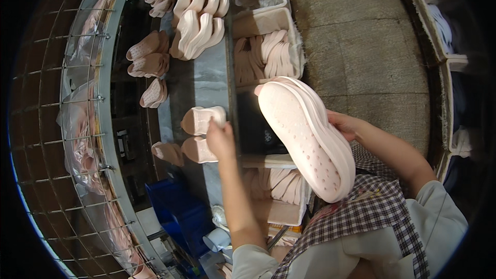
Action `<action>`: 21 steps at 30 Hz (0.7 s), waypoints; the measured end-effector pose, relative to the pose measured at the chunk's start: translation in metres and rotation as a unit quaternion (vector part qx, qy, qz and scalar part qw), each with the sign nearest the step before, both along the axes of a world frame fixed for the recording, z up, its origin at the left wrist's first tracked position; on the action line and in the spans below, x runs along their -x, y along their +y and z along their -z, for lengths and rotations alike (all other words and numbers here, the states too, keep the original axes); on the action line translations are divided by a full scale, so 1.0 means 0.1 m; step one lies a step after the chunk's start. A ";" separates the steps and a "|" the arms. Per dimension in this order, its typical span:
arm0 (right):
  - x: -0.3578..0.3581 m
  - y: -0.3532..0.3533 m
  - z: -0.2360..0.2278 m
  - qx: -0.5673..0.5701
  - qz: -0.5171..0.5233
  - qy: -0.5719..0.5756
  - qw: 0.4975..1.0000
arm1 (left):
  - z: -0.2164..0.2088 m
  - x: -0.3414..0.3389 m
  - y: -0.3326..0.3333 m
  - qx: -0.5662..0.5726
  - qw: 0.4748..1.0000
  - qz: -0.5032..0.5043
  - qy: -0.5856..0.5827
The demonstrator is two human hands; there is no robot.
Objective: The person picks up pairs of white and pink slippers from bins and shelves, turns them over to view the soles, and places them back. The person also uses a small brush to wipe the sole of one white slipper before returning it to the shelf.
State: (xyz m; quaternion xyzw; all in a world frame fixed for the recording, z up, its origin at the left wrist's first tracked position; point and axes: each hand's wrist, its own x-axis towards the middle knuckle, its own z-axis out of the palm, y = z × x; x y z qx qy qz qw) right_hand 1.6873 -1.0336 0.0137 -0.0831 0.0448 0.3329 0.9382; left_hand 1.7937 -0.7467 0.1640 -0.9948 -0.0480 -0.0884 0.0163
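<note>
Footwear [305, 139] in right hand [345, 126], fingers gripping edge; could drop if grip loosens. Left hand [222, 142] at clogs [194, 150], fingers blurred, can't tell grip.

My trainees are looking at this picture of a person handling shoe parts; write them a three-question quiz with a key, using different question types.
1. Multiple choice. Which hand holds the stack of pale sole-shaped pieces? a) left b) right c) neither
2. True or false. The left hand is at a pair of two-tone shoe-shaped pieces on the work surface.
3. Fill in the colour. The large container to the left of the left forearm is ____.

Key: 1. b, the right hand. 2. True. 3. Blue.
</note>
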 end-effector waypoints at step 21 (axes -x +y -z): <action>0.47 -0.65 0.78 0.149 -0.326 -0.052 0.932 | -0.23 1.81 -1.03 0.335 0.895 0.249 0.158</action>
